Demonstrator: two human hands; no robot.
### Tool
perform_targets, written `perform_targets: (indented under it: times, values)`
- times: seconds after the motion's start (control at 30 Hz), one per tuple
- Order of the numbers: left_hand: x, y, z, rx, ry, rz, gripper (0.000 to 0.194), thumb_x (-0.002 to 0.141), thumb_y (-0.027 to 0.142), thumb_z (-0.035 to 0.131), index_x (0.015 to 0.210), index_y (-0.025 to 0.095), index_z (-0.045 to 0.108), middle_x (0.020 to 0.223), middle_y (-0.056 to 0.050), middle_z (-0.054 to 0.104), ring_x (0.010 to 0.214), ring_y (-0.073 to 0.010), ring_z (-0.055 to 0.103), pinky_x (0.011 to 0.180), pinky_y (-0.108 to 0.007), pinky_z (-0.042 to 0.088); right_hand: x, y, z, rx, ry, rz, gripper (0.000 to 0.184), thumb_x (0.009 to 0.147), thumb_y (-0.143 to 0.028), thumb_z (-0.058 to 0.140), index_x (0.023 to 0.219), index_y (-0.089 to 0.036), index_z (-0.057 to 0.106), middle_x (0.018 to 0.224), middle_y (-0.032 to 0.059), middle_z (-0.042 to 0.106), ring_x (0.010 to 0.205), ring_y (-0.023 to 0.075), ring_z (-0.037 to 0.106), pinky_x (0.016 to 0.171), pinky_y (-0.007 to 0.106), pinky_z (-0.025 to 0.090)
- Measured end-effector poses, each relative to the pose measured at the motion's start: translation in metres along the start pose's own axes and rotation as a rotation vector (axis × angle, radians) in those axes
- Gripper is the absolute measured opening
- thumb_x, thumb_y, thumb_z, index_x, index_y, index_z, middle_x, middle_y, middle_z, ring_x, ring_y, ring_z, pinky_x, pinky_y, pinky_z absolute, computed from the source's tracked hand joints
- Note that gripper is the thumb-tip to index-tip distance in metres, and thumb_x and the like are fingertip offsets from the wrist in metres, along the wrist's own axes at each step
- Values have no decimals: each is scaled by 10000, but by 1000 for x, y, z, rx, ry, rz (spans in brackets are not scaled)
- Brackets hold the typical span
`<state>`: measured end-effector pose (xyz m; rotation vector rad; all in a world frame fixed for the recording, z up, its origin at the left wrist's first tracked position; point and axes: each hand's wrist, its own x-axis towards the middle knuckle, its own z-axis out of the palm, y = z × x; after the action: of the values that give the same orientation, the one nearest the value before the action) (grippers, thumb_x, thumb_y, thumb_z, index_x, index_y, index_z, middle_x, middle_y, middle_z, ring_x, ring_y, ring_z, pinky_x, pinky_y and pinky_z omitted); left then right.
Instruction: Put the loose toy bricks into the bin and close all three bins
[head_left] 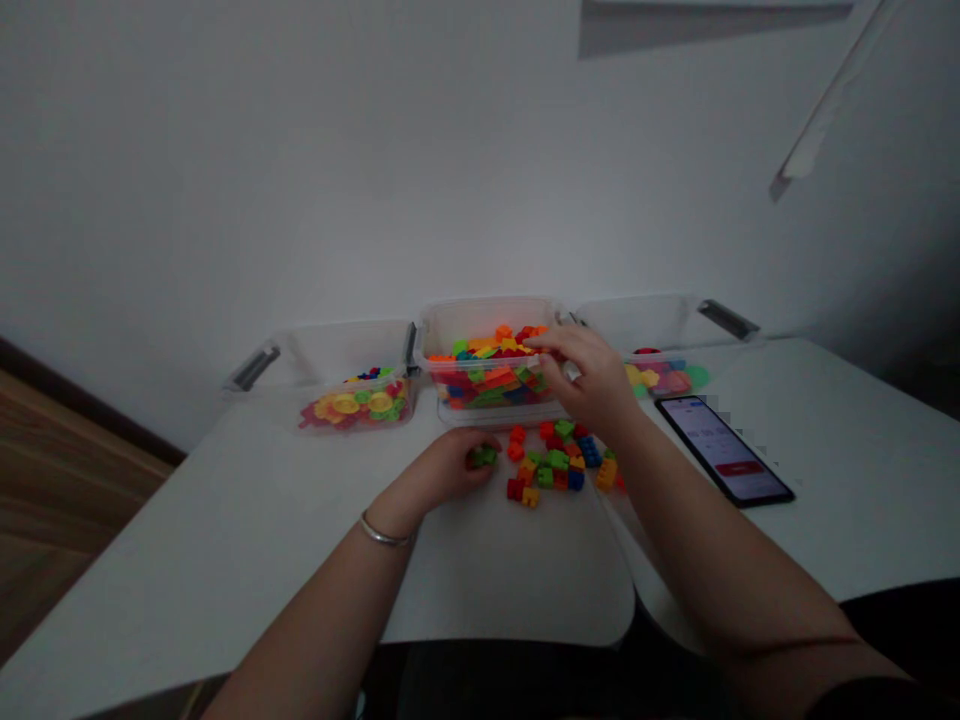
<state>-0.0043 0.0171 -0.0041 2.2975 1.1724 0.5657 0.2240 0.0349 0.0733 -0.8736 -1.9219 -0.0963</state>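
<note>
My left hand (456, 466) rests low over the table, its fingers closed around a small green building block (482, 457). Just to its right lies a loose group of blocks: a green block (557, 460), a blue block (589, 452), a yellow block (530, 497) and several others in red and orange. My right hand (589, 375) reaches over the right front corner of the middle clear plastic box (491, 306), which is filled with colourful blocks (495, 378). Its fingers are stretched out and apart from the thumb, with nothing visible between them.
A clear box on the left (337, 338) holds yellow, green and pink pieces. On the right, another clear box (645, 312) contains coloured pieces, partly behind my right hand. A phone (724, 450) with a lit screen lies on the white table (855, 450). Behind everything stands a wall.
</note>
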Motion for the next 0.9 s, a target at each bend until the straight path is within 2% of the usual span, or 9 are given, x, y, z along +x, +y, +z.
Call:
perform_targets:
  times: [0.2,0.3,0.37,0.47,0.57,0.73,0.9]
  values:
    - [2,-1,-6,-419,195,-163,315,725,295,669,1006,153,666,824,-33,669,652,-127,561,571,-242,452,-9,-8,19,172,-308,-61,248,876,-157,529,1062,-210,684,1075,67,708,1065,203,607,960,391,461]
    - [4,-5,-6,-701,237,-209,392,697,361,723,1012,152,623,747,1,636,597,-109,549,521,-221,424,-17,-11,33,229,-481,-57,304,863,-126,547,1125,-219,671,1136,76,675,1088,194,586,950,376,467]
    - [5,-7,-5,-828,253,-224,409,666,365,764,979,158,599,773,-2,655,625,-110,580,543,-218,435,-22,-13,41,244,-555,-42,345,853,-112,556,1164,-222,658,1181,84,645,1094,191,579,942,357,473]
    - [6,-9,-3,-917,263,-239,425,643,346,800,954,164,577,825,-16,687,677,-114,623,588,-218,450,-28,-14,49,253,-602,-32,390,853,-107,563,1224,-209,629,1212,92,619,1108,188,572,950,337,471]
    - [6,-11,0,-956,234,-230,440,643,332,810,973,167,570,797,0,679,640,-101,615,560,-203,434,-31,-13,53,245,-603,-48,380,880,-129,554,1245,-203,625,1193,93,623,1083,188,578,940,341,476]
    - [6,-14,3,-988,182,-241,480,621,311,830,999,169,572,760,9,671,637,-107,617,555,-201,433,-33,-7,59,217,-587,-90,304,868,-121,578,1148,-187,676,1174,99,644,1054,201,594,920,342,486]
    - [6,-14,1,-1004,151,-276,469,614,314,841,984,169,594,765,-1,682,609,-100,596,522,-192,401,-29,-8,54,216,-622,-94,253,839,-122,632,1087,-151,678,1116,112,677,1054,224,603,933,371,478]
